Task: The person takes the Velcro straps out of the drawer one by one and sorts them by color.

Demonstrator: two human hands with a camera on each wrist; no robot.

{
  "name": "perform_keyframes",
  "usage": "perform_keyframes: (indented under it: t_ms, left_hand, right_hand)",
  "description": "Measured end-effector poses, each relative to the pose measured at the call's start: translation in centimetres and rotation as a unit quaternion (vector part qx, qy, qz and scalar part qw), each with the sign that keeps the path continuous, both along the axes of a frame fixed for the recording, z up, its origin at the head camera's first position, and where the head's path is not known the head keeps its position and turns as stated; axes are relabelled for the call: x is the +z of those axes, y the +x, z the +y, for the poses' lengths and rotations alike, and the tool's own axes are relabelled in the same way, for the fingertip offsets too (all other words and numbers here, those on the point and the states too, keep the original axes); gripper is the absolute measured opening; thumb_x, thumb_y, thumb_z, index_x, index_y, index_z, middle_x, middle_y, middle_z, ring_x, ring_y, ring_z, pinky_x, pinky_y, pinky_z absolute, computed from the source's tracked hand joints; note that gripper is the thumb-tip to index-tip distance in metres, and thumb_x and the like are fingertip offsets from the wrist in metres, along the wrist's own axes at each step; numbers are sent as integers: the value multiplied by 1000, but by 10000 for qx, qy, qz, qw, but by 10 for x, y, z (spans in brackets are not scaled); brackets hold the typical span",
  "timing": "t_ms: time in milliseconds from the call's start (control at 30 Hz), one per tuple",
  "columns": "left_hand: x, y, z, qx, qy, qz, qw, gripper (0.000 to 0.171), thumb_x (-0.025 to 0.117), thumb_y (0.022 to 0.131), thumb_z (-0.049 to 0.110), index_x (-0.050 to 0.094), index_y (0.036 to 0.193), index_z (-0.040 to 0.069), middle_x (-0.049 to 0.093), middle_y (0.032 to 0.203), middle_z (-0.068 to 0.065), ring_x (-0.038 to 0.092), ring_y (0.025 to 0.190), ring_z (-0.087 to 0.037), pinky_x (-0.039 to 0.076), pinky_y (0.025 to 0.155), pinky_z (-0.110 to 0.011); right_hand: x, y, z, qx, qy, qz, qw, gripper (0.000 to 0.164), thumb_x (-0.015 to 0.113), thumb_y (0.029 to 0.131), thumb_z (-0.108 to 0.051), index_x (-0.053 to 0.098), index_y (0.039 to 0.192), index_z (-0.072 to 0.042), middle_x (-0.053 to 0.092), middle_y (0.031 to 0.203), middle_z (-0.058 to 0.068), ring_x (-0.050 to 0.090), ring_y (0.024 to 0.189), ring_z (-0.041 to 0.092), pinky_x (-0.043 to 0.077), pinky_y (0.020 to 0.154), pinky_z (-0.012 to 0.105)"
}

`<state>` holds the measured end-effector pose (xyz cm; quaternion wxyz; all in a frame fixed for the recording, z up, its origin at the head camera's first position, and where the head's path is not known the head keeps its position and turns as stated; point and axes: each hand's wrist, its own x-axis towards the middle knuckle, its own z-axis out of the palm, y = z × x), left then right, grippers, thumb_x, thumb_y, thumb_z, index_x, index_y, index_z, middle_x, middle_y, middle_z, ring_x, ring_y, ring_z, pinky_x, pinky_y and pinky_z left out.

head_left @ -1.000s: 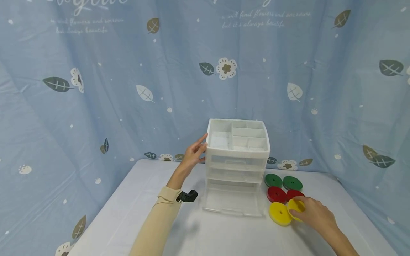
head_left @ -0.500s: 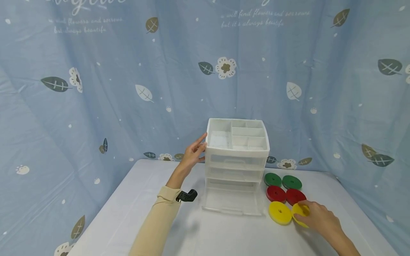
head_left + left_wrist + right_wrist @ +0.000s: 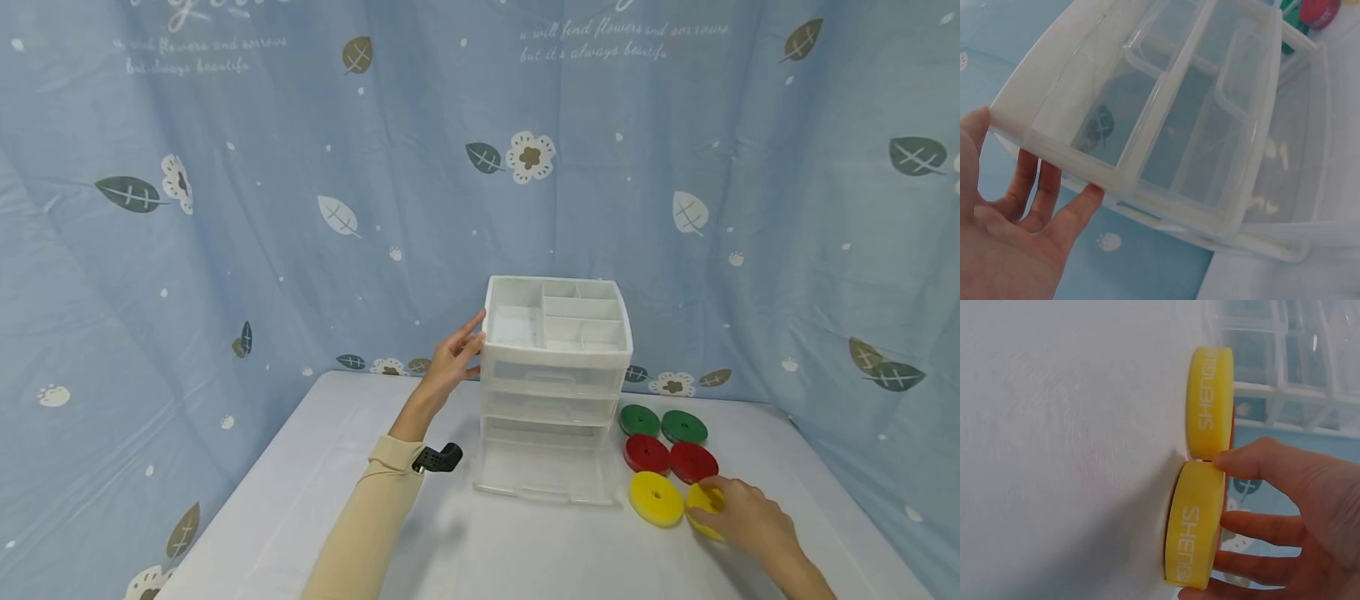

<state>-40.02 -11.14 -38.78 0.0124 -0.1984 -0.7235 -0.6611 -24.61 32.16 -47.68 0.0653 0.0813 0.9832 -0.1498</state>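
A white drawer unit (image 3: 555,360) with clear drawers stands at the table's back; its bottom drawer (image 3: 543,467) is pulled out, the upper two pushed in. My left hand (image 3: 448,365) rests its spread fingertips on the unit's left side, near the top, as the left wrist view also shows. To the unit's right, my right hand (image 3: 756,518) holds a yellow disc (image 3: 697,502) by its edge, thumb and fingers apart on it. In the right wrist view this yellow disc (image 3: 1194,519) shows white letters on its rim, close against the other yellow disc (image 3: 1210,400).
Two red discs (image 3: 647,455) and two green discs (image 3: 684,427) lie in rows behind the yellow pair. Divided compartments (image 3: 581,321) form the unit's top. A blue patterned curtain (image 3: 420,183) hangs behind the white table (image 3: 337,417).
My right hand has shifted its yellow disc right and toward me, from against the other yellow disc's upper edge to beside it; the right red disc is now uncovered. My left hand stays put.
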Motion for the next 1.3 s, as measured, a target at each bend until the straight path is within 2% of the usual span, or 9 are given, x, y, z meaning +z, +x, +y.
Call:
perform_keyframes:
  t_ms: [467, 733, 933, 1033, 1133, 1233, 1300]
  left_hand:
    - [2, -1, -2, -37, 20, -14, 10000, 46, 55, 98, 47, 42, 142, 53, 56, 133, -7, 52, 130, -24, 48, 106, -51]
    - [3, 0, 0, -120, 90, -123, 9998, 48, 54, 100, 40, 41, 146, 47, 53, 139, -11, 51, 132, -29, 46, 108, -54]
    - [5, -1, 0, -248, 184, -268, 9992, 50, 52, 103, 33, 38, 150, 40, 50, 143, -17, 48, 135, -35, 42, 110, -57]
    - [5, 0, 0, -212, 147, -248, 9994, 49, 52, 102, 34, 39, 149, 41, 51, 142, -16, 50, 134, -33, 44, 109, -55]
    - [3, 0, 0, -151, 126, -167, 9997, 47, 53, 101, 38, 41, 146, 46, 54, 140, -12, 52, 132, -30, 46, 107, -53]
    - [2, 0, 0, -85, 111, -57, 9999, 46, 54, 100, 40, 43, 144, 49, 56, 137, -10, 54, 130, -29, 48, 105, -52]
    - [1, 0, 0, -76, 101, 10, 9999, 46, 54, 100, 41, 43, 144, 49, 56, 136, -10, 55, 128, -29, 49, 105, -52]
  right_hand:
    - [2, -6, -7, -101, 12, 222, 9997, 82, 86, 66, -52, 64, 118, 7, 66, 103, 27, 57, 75, 22, 60, 67, 52]
    - [-1, -7, -7, -163, 8, 133, 9998, 80, 86, 68, -49, 63, 120, 7, 65, 104, 28, 57, 77, 24, 61, 67, 50]
    - [-3, -8, -6, -103, 94, -8, 9999, 81, 85, 69, -49, 61, 121, 8, 65, 105, 27, 58, 80, 26, 59, 72, 55]
    - [-1, -7, -8, -36, 127, 3, 9999, 79, 84, 71, -49, 62, 122, 7, 66, 105, 27, 58, 81, 27, 58, 72, 57]
    - [4, -4, -14, -7, 130, 300, 9995, 68, 83, 75, -43, 64, 120, 4, 66, 105, 26, 59, 81, 28, 58, 72, 57]
    - [11, 0, -27, -7, -44, 895, 9960, 51, 81, 79, -34, 68, 115, 0, 68, 107, 24, 61, 82, 29, 60, 71, 55]
    - [14, 3, -38, 26, -322, 1281, 9912, 38, 78, 82, -30, 71, 108, -4, 71, 101, 18, 62, 81, 27, 61, 71, 49]
